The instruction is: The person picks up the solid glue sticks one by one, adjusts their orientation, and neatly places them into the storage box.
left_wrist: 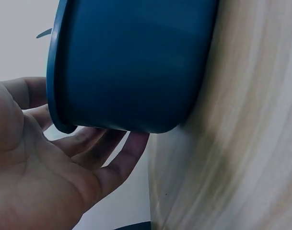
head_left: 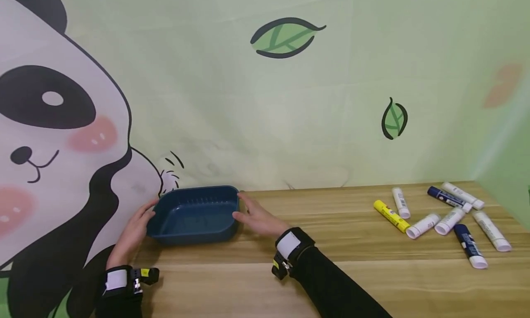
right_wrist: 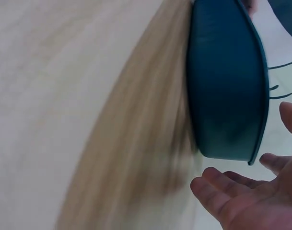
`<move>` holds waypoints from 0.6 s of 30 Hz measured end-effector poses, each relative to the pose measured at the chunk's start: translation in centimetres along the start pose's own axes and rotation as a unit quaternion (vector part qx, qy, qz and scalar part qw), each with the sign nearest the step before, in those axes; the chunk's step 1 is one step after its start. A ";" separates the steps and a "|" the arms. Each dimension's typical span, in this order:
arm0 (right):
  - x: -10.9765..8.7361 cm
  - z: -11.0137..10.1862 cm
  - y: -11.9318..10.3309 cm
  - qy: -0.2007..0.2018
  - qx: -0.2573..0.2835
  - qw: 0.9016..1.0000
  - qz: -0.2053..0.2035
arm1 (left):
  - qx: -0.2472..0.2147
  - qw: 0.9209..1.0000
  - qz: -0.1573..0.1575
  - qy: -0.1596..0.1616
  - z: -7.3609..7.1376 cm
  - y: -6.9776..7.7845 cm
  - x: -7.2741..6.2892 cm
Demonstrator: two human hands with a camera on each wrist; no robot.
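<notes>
A dark blue plastic tray with raised walls stands on the wooden table near the back wall. My left hand is at its left end, fingers laid against the outside wall. In the left wrist view, the fingers of that hand reach along the tray's end wall, with the thumb side near the rim. At the opposite end is my right hand, thumb and fingers spread at the rim. The right wrist view shows the hand's extended fingers close beside the tray's end.
Several stick-shaped tubes lie scattered on the right of the table: white ones, dark blue ones and a yellow one. A wall cloth with a printed panda and leaves hangs behind the table.
</notes>
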State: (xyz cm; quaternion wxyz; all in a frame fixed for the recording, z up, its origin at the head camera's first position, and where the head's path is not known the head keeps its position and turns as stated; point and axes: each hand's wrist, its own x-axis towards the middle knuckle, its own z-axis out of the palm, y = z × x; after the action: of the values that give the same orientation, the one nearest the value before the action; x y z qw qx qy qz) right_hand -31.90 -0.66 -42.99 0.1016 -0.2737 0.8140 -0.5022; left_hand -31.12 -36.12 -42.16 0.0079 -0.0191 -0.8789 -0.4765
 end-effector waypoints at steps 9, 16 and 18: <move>0.4 0.4 0.7 0.004 0.017 1.000 0.005 | -0.029 0.999 -0.012 0.004 0.2 -0.7 0.0; 0.8 0.7 0.6 -0.001 0.012 1.000 0.017 | -0.064 0.997 -0.040 -0.009 0.3 -0.9 -0.1; 0.8 0.8 0.6 -0.002 0.015 1.000 0.019 | -0.072 0.997 -0.040 -0.013 0.2 -1.0 -0.1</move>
State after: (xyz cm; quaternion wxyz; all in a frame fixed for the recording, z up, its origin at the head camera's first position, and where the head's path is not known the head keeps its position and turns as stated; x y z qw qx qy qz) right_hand -32.41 -1.55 -43.81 0.1166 -0.2575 0.8112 -0.5119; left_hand -31.02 -36.46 -43.10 -0.0241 0.0097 -0.8424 -0.5383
